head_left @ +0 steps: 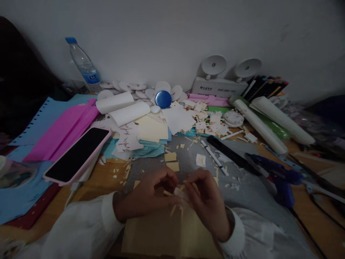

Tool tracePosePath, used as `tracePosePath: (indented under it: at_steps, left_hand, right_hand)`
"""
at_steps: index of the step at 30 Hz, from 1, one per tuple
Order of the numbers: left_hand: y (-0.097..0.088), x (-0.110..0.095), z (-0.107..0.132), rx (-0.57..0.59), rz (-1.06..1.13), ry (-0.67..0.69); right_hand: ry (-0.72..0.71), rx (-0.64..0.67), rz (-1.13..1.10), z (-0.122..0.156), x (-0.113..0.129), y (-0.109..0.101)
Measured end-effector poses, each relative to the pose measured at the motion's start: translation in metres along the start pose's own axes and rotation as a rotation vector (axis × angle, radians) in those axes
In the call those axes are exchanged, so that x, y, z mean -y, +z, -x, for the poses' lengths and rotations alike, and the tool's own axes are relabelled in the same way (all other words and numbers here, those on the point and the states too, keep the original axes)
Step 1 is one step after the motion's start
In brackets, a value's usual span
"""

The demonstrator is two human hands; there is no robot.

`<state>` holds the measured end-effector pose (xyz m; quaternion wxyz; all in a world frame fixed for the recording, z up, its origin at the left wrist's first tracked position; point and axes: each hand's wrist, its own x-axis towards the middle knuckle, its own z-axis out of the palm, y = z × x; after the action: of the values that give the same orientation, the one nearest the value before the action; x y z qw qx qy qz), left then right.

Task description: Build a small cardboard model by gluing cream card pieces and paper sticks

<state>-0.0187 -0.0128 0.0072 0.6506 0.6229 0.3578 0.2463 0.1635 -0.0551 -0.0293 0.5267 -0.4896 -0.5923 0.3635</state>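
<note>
Near the front middle of the desk my left hand (151, 192) and my right hand (207, 199) come close together. Both are closed, fingertips pinching a small white paper piece (181, 193) from its two sides. Thin pale wooden sticks (173, 209) poke out below it, and part of the piece is hidden by my fingers. Under my hands lies a tan board (153, 233). Just beyond them are small beige paper rectangles (172, 166) and a white square with a pale blob (200, 160).
A blue glue gun (283, 180) with a cord lies at right, beside a black pen-like tool (231, 154) and a white pen (215, 158). At left are a phone (78, 154) and pink paper (61, 129). Behind sit a heap of stick-and-paper pieces (202, 115), paper rolls (129, 113) and a bottle (83, 63).
</note>
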Motion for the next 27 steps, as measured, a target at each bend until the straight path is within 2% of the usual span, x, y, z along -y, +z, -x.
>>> tracePosePath:
  at_steps: [5, 10, 12, 18, 27]
  left_hand:
    - [-0.001, -0.001, -0.001, -0.020, -0.011, -0.026]
    - [-0.002, -0.003, -0.001, -0.013, -0.017, -0.036]
    - [-0.002, -0.004, -0.001, 0.000, -0.012, -0.039]
    - [-0.002, -0.004, 0.000, 0.000, -0.030, -0.023]
    - [-0.001, 0.001, -0.001, -0.011, -0.039, -0.013]
  right_hand:
    - [0.047, 0.143, -0.089, -0.009, 0.009, -0.009]
    - [0.257, 0.388, -0.160, -0.019, 0.014, -0.013]
    - [0.308, 0.442, -0.171, -0.020, 0.016, -0.012]
    - [0.299, 0.467, -0.159, -0.019, 0.016, -0.007]
    - [0.307, 0.422, -0.124, -0.017, 0.012, -0.004]
